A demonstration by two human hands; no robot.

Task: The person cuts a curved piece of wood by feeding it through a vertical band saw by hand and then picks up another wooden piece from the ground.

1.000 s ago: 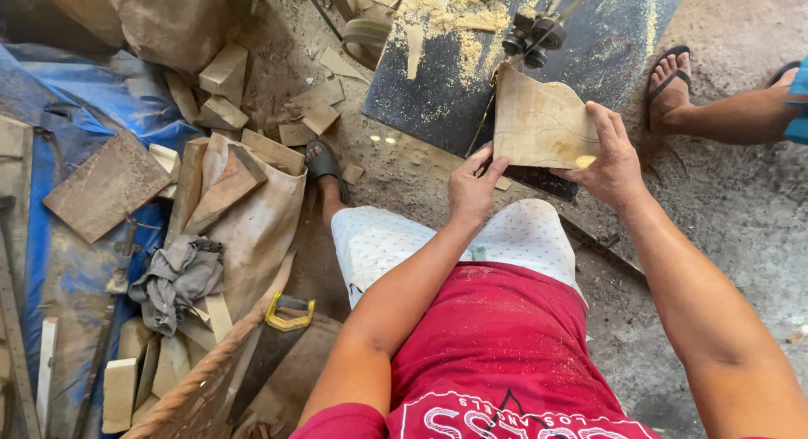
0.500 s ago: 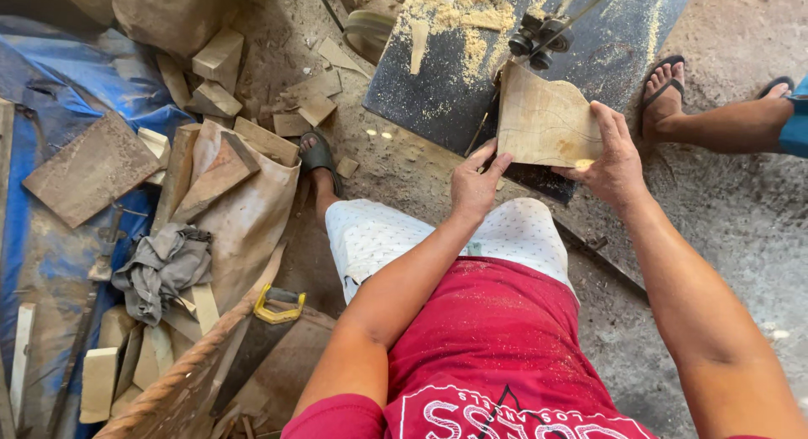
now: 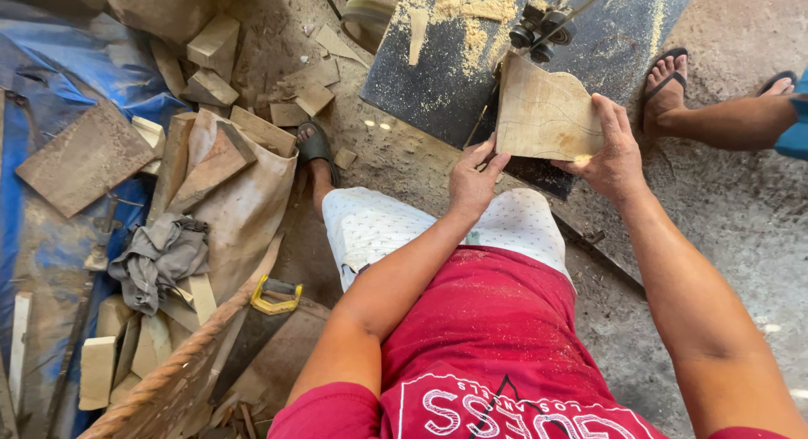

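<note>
Pale tan wood slab (image 3: 543, 111), red shirt (image 3: 497, 338), blue tarp (image 3: 50, 77)

1. You wear a red short-sleeved shirt (image 3: 488, 338) with white printed lettering, at the bottom centre of the frame, dusted with pale sawdust specks.
2. Your shorts (image 3: 379, 224) are white with a fine dotted pattern, mid-frame.
3. Your forearms are bare.
4. A dark sandal (image 3: 316, 144) sits on your foot, centre left.
</note>
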